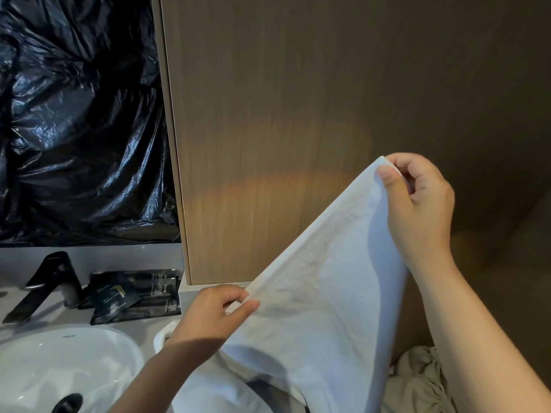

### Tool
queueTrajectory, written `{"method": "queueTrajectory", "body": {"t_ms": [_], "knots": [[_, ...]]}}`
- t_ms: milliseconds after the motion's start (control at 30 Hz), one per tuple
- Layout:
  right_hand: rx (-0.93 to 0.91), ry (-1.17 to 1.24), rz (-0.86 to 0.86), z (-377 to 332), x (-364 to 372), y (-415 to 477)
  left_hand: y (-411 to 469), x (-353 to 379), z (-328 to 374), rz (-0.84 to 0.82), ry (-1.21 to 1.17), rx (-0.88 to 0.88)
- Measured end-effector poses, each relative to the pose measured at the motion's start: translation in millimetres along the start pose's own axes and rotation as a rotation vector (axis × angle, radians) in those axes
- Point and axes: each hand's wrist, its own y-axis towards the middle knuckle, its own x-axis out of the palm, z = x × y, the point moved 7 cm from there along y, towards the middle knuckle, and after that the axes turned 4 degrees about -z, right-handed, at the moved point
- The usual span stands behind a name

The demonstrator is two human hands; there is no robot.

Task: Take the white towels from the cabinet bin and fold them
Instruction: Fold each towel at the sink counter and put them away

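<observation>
White terry cloth, one towel (322,308), hangs stretched in the air in front of the wood-grain cabinet panel (268,114); the right hand (417,201) pinches its top corner between thumb and forefinger, and the left hand (214,317), lower and well apart from it, pinches the same hemmed edge, so both hands are clamped on the towel and the hem runs taut on a slant between them; the rest drapes down out of view; no fold shows in it, so I judge the task to be early, with one towel out and being squared up and the folding not yet begun; a crumpled heap of pale cloth (417,380) lies low at the right, likely more towels waiting, though I cannot make out the bin itself; beyond, a grey countertop (59,318) holds a white oval sink (89,353) with a black drain (67,403), a black faucet (44,284) and black sachets (134,293) beside it; crinkled black plastic sheeting (80,114) covers the wall above.
</observation>
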Motion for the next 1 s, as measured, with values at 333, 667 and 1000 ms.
{"method": "queueTrajectory", "body": {"t_ms": [333,667,1000], "knots": [[0.097,-0.038,0.069,34.5,-4.7,0.1,-0.1,-8.5,-13.4,0.062,-0.092,-0.021],[0.164,-0.042,0.065,53.8,-1.5,-7.1,-8.1,-12.8,-28.8,-0.036,-0.047,-0.029],[0.213,-0.052,0.076,71.2,-2.2,-11.4,-19.6,-12.7,-49.4,-0.046,-0.330,-0.159]]}}
